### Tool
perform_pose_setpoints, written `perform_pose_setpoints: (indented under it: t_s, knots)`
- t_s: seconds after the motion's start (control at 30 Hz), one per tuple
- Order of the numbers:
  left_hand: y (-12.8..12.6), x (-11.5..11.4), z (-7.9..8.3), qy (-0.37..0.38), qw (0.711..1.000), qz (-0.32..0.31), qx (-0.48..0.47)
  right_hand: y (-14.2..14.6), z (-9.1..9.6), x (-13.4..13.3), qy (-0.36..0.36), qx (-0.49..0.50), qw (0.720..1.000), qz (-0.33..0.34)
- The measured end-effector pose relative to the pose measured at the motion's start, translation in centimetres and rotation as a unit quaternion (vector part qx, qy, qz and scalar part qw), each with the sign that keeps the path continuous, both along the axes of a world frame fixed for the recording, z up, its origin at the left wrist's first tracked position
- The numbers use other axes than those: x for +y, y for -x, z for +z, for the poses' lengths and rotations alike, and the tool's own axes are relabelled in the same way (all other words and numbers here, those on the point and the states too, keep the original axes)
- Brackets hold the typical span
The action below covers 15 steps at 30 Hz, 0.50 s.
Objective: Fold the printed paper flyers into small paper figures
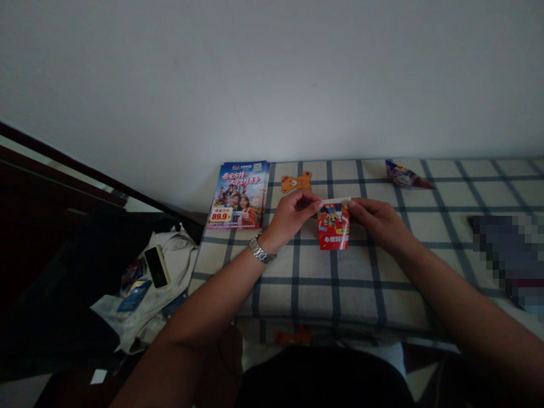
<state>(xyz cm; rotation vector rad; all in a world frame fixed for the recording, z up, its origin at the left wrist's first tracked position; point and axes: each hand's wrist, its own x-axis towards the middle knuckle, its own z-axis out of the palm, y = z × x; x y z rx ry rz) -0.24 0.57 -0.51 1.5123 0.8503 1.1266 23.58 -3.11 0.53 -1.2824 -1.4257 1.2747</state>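
Note:
A small red printed paper sheet (334, 226), partly folded with a white strip along its top edge, lies on the checked cloth surface (365, 283). My left hand (291, 214), with a metal watch at the wrist, pinches the paper's top left corner. My right hand (378, 220) pinches its top right corner. Both hands are closed on the paper's upper edge.
A stack of colourful flyers (240, 195) lies at the back left. An orange bear-shaped cutout (296, 182) sits beside it. A folded paper piece (403, 175) rests at the back right. A phone (156, 266) lies on a pale bag to the left, below the surface.

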Motion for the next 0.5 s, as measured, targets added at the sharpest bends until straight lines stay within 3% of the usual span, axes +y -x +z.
perform_pose_setpoints:
  t_s: [0.5]
  knots:
    - [-0.02, -0.2, 0.45, -0.018, 0.999, -0.011, 0.028, -0.28, 0.26, -0.06, 0.032, 0.006, 0.999, 0.039]
